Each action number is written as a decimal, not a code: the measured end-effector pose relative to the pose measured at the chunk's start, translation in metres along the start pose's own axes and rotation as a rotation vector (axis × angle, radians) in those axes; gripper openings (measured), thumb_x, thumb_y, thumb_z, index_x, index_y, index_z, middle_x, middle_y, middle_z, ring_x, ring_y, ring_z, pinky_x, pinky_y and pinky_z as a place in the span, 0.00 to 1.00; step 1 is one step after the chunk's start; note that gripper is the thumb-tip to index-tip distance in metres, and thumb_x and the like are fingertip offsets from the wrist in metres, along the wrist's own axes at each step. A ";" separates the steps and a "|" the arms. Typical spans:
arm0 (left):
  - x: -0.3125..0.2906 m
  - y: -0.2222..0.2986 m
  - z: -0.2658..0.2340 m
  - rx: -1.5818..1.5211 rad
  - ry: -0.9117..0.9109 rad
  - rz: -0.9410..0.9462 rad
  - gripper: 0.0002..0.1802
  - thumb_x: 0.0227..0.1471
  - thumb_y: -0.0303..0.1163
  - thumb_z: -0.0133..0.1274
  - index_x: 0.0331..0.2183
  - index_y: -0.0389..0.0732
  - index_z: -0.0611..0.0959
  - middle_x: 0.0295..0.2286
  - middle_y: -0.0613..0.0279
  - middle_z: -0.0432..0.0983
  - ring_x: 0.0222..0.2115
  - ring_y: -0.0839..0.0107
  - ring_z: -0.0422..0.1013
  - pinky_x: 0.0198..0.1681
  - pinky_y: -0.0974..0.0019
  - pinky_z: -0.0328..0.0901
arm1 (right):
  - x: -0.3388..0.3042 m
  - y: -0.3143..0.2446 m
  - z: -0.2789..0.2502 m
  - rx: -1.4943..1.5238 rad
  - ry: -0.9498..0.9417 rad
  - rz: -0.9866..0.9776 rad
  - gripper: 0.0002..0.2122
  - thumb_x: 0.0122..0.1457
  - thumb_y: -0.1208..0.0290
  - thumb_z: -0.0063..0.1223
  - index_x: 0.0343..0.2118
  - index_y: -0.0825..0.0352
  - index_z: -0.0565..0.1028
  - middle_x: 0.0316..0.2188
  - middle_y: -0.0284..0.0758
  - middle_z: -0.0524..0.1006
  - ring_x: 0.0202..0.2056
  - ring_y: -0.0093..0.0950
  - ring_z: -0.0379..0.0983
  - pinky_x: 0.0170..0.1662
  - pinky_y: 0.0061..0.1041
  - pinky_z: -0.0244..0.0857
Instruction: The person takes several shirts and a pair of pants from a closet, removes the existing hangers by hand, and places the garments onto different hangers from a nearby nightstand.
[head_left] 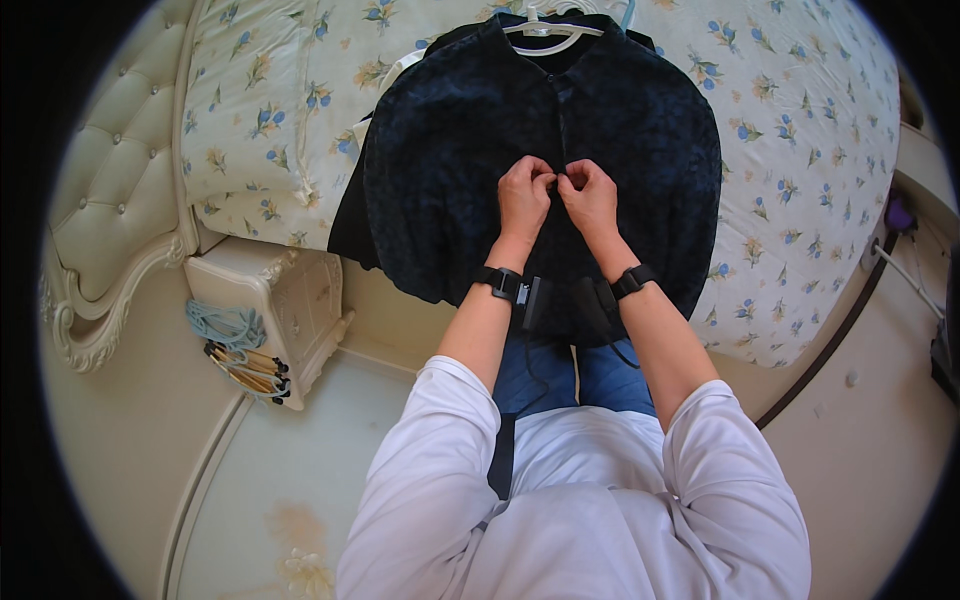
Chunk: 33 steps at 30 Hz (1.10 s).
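A dark navy shirt with a mottled pattern lies front up on the bed, with a white hanger in its collar. My left hand and my right hand meet at the shirt's front placket, about halfway down. The fingertips of both hands are pinched on the placket's edges, nearly touching each other. Any button between them is too small to make out. Above my hands the placket runs up to the collar. Under the shirt, more dark and white clothing shows at its left edge.
The bed has a floral sheet and a tufted headboard at the left. Beside it stands a cream nightstand with several hangers on it. A strap with a black device sits on each of my wrists.
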<state>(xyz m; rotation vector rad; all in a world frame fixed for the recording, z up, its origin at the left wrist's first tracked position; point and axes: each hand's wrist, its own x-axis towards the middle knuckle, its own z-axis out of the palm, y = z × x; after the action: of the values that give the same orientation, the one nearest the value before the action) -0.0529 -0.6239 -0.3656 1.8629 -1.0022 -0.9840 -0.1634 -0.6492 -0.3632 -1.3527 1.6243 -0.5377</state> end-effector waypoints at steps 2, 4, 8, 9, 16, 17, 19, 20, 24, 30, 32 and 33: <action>0.002 0.001 0.001 0.013 -0.008 -0.018 0.01 0.42 0.19 0.52 0.23 0.33 0.77 0.21 0.51 0.75 0.23 0.57 0.74 0.27 0.62 0.67 | -0.001 0.001 -0.001 0.021 0.014 0.002 0.08 0.47 0.73 0.58 0.29 0.70 0.76 0.24 0.40 0.78 0.26 0.32 0.77 0.32 0.26 0.69; 0.001 0.001 0.003 -0.021 0.009 -0.027 0.01 0.42 0.19 0.53 0.23 0.33 0.78 0.20 0.52 0.76 0.22 0.61 0.74 0.26 0.64 0.67 | -0.003 -0.002 -0.002 0.026 0.018 -0.004 0.08 0.47 0.73 0.59 0.30 0.70 0.77 0.24 0.39 0.78 0.27 0.31 0.77 0.31 0.26 0.69; 0.000 -0.001 0.005 0.116 0.088 0.014 0.01 0.42 0.20 0.53 0.24 0.33 0.78 0.20 0.53 0.77 0.22 0.64 0.75 0.27 0.65 0.68 | -0.011 -0.014 -0.001 0.015 0.051 -0.037 0.07 0.46 0.73 0.59 0.28 0.69 0.76 0.24 0.39 0.78 0.26 0.31 0.77 0.31 0.26 0.69; -0.001 -0.001 0.005 0.117 0.088 0.013 0.01 0.42 0.20 0.53 0.24 0.33 0.78 0.20 0.53 0.77 0.22 0.64 0.75 0.27 0.65 0.68 | -0.012 -0.017 0.001 0.007 0.051 -0.029 0.07 0.46 0.72 0.58 0.28 0.69 0.76 0.24 0.39 0.78 0.26 0.32 0.76 0.31 0.27 0.69; -0.009 0.005 -0.001 -0.008 0.036 -0.042 0.01 0.42 0.20 0.52 0.24 0.33 0.77 0.20 0.51 0.76 0.23 0.58 0.74 0.28 0.62 0.67 | -0.003 -0.013 0.000 -0.097 0.041 0.011 0.07 0.46 0.72 0.57 0.27 0.70 0.76 0.24 0.40 0.77 0.26 0.34 0.76 0.32 0.29 0.69; -0.009 0.006 -0.001 -0.061 0.006 -0.082 0.00 0.43 0.19 0.52 0.24 0.33 0.77 0.20 0.52 0.76 0.22 0.60 0.74 0.27 0.63 0.67 | -0.002 -0.013 -0.001 -0.084 0.040 0.046 0.07 0.46 0.72 0.57 0.27 0.70 0.76 0.24 0.40 0.77 0.26 0.34 0.76 0.32 0.29 0.69; -0.009 0.007 -0.002 -0.073 0.026 -0.067 0.00 0.43 0.19 0.52 0.24 0.32 0.77 0.19 0.52 0.76 0.21 0.62 0.74 0.26 0.65 0.67 | -0.002 -0.013 0.001 -0.055 0.025 0.028 0.07 0.46 0.72 0.57 0.27 0.70 0.76 0.24 0.40 0.78 0.26 0.34 0.76 0.32 0.29 0.69; -0.009 0.006 -0.002 -0.087 0.046 -0.054 0.00 0.44 0.19 0.52 0.24 0.32 0.77 0.19 0.53 0.76 0.20 0.63 0.74 0.25 0.66 0.67 | -0.003 -0.012 0.002 -0.028 0.009 0.010 0.07 0.47 0.73 0.57 0.27 0.70 0.76 0.25 0.40 0.78 0.27 0.34 0.76 0.32 0.29 0.69; -0.007 0.008 -0.002 -0.049 0.035 -0.063 0.02 0.46 0.17 0.51 0.25 0.32 0.78 0.20 0.58 0.77 0.22 0.72 0.74 0.27 0.71 0.69 | -0.005 -0.011 -0.001 -0.007 0.005 -0.036 0.06 0.47 0.74 0.56 0.27 0.70 0.76 0.24 0.40 0.78 0.27 0.33 0.77 0.32 0.27 0.69; -0.003 -0.001 -0.002 -0.204 0.049 -0.144 0.02 0.46 0.18 0.52 0.25 0.31 0.79 0.20 0.60 0.77 0.22 0.75 0.73 0.27 0.73 0.69 | 0.000 0.005 -0.003 0.162 -0.109 -0.030 0.06 0.48 0.74 0.56 0.30 0.70 0.78 0.24 0.40 0.79 0.26 0.31 0.77 0.32 0.26 0.70; -0.002 0.000 -0.003 -0.194 0.032 -0.148 0.03 0.46 0.19 0.54 0.27 0.31 0.81 0.21 0.60 0.78 0.22 0.76 0.73 0.28 0.73 0.68 | 0.001 0.002 -0.003 0.109 -0.087 -0.016 0.06 0.48 0.74 0.56 0.29 0.69 0.79 0.23 0.40 0.79 0.26 0.31 0.77 0.32 0.26 0.70; -0.002 0.001 -0.003 -0.192 0.031 -0.149 0.03 0.46 0.19 0.54 0.27 0.31 0.81 0.21 0.60 0.78 0.22 0.76 0.73 0.28 0.73 0.68 | 0.001 0.001 -0.004 0.110 -0.087 -0.014 0.06 0.48 0.74 0.56 0.29 0.69 0.79 0.23 0.40 0.79 0.26 0.31 0.77 0.32 0.26 0.70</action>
<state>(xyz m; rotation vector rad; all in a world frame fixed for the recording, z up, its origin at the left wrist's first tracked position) -0.0513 -0.6218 -0.3628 1.8053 -0.7314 -1.0947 -0.1673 -0.6511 -0.3627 -1.2896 1.4944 -0.5611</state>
